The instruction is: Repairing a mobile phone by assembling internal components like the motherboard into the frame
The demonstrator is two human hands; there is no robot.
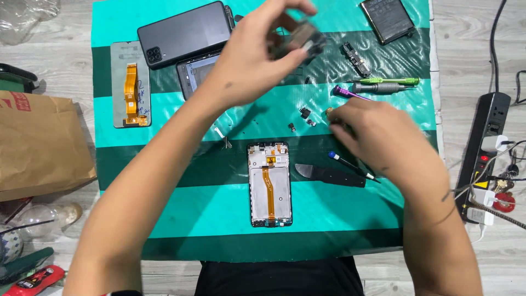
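Left hand [246,66] held a small dark phone part [298,38] pinched aloft in its grip, while the right hand [378,134], fingers curled shut, pressed down near tiny components [306,114] just left of it.

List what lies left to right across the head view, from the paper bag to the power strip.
Brown paper bag → screen panel with orange ribbon cable → open phone frame → black pry tool → power strip.
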